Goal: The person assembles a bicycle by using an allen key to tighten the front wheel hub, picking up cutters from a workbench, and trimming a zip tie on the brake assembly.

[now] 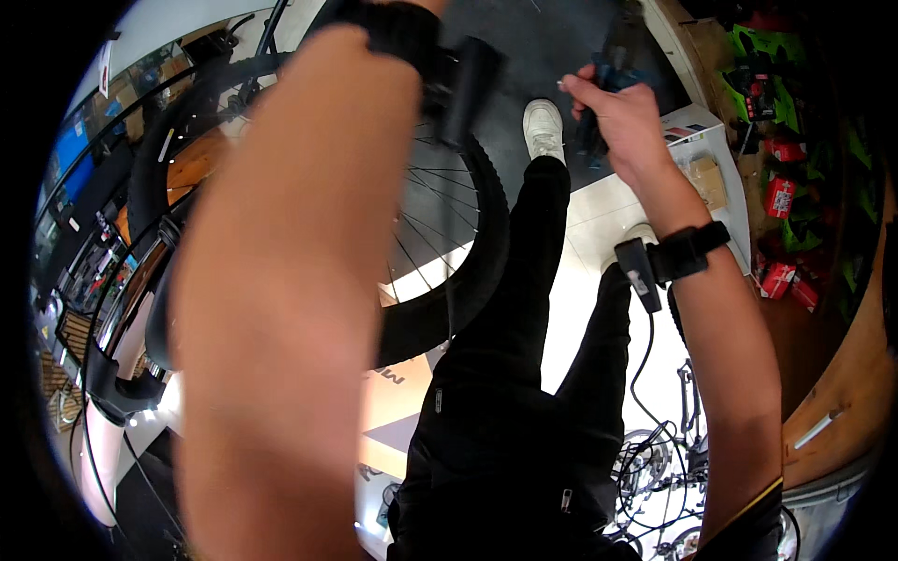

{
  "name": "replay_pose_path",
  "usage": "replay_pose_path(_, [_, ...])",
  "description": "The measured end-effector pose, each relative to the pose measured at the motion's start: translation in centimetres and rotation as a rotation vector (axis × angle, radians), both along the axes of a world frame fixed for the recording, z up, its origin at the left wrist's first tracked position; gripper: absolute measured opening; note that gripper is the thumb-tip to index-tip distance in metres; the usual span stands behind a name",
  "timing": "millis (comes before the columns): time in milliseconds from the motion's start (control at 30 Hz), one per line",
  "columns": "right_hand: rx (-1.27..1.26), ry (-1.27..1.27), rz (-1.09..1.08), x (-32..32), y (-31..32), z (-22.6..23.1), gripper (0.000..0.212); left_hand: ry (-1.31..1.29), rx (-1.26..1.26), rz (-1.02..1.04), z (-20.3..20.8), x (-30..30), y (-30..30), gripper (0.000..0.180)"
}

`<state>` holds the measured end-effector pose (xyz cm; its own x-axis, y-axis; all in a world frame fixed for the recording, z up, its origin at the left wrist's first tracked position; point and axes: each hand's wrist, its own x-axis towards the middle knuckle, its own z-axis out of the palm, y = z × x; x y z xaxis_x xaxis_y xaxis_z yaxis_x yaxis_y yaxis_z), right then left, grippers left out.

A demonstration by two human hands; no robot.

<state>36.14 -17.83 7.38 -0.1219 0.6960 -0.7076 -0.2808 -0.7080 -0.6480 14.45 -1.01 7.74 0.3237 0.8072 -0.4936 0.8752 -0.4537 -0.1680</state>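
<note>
My left arm reaches up across the left side, a black strap (398, 35) with a dark box on its wrist; the hand lies beyond the top edge. Behind this arm stands a bicycle wheel (493, 201) with a black tyre and thin spokes, partly hidden. At the upper right is my right hand (625, 122), its fingers closed with thumb and forefinger brought together. A dark, bluish object (617, 58) shows beside and behind that hand, too blurred to name. Whether the fingers grip it is hard to see.
A pale bicycle frame (101, 458) with cables is at the lower left. Shelves on the right carry red boxes (779, 198) and green packs. Near my right forearm sits a white stand (734, 192). A cable (641, 374) hangs from my right wrist. A dark mat (533, 47) covers the floor ahead.
</note>
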Motion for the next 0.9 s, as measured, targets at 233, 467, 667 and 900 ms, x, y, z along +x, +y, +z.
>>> replay_pose_path(233, [-0.384,0.237,-0.153,-9.0,0.1,-3.3,0.014,0.079,-0.868,-0.084,-0.1,-8.0,2.9,0.016])
replay_pose_path(467, [-0.536,0.303,-0.123,-17.5,0.1,-5.7,0.018,0.286,-0.54,-0.552,-3.9,-17.5,-2.1,0.008])
replay_pose_path(667, [-0.571,0.36,-0.129,-22.4,2.0,-7.7,0.016,0.487,-0.835,0.008,-4.0,-17.8,-3.0,0.026])
replay_pose_path(900, [-0.576,0.229,0.147,-26.1,4.4,-6.7,0.014,0.401,-0.998,-0.17,-6.4,-22.9,-3.2,0.022])
